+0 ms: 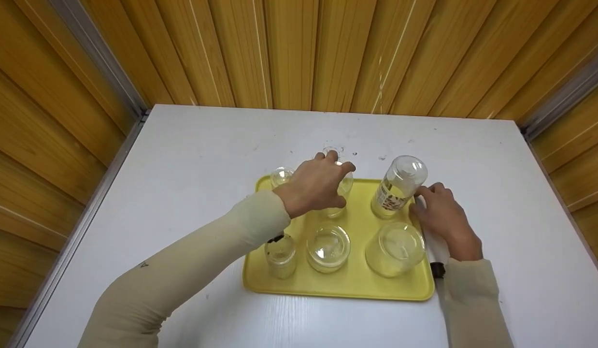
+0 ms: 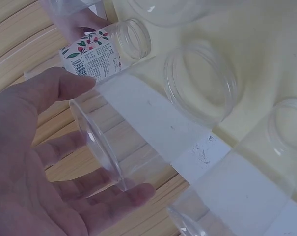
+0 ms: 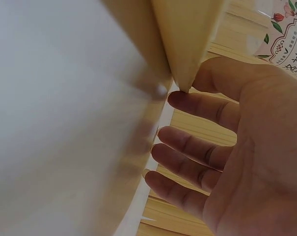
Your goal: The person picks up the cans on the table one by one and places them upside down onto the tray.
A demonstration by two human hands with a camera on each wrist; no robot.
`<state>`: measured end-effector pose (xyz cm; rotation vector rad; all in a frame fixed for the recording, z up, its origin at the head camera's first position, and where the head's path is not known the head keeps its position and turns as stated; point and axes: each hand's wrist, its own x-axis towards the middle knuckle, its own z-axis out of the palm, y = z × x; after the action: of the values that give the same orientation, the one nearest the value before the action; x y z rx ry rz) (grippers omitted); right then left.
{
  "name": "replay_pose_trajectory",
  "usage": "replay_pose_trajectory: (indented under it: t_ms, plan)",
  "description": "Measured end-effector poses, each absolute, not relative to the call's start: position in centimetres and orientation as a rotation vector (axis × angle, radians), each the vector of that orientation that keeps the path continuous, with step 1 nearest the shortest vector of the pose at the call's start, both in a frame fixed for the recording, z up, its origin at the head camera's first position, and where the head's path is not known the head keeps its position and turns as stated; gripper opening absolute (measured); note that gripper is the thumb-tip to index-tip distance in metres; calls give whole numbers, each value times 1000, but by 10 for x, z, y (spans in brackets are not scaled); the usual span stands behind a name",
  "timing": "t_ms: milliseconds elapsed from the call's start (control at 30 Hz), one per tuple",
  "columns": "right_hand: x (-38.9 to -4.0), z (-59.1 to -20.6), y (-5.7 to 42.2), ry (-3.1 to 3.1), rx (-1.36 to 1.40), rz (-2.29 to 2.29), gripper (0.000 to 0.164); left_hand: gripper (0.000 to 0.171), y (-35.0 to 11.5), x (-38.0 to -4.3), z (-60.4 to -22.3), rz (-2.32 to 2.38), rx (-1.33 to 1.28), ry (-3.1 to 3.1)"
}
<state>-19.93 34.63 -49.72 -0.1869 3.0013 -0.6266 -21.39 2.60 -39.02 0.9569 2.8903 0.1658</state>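
A yellow tray (image 1: 357, 285) carries several clear jars, standing upside down with their threaded mouths against it. Over the back middle jar (image 1: 346, 186) reaches my left hand (image 1: 316, 183); the left wrist view shows thumb and fingers spread around the base of that jar (image 2: 138, 147). At the tray's right edge is my right hand (image 1: 441, 212), its thumb and index finger pinching the rim (image 3: 187, 64) while the other fingers extend below. Beside that hand stands a tall jar with a floral label (image 1: 391, 198), also upside down.
Along the tray's front are a small jar (image 1: 281, 258), a squat jar (image 1: 328, 249) and a wide jar (image 1: 395, 251). Another jar (image 1: 281, 176) at the back left is partly behind my left wrist. The white table (image 1: 207, 145) meets a wood-panelled wall (image 1: 289, 53).
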Motion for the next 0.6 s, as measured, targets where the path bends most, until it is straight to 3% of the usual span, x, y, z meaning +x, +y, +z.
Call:
replay_pose_trajectory:
  t_ms: [600]
  plan:
    - [-199, -500, 347, 3026, -217, -630, 39, 65, 37, -221, -391, 96, 963, 2818]
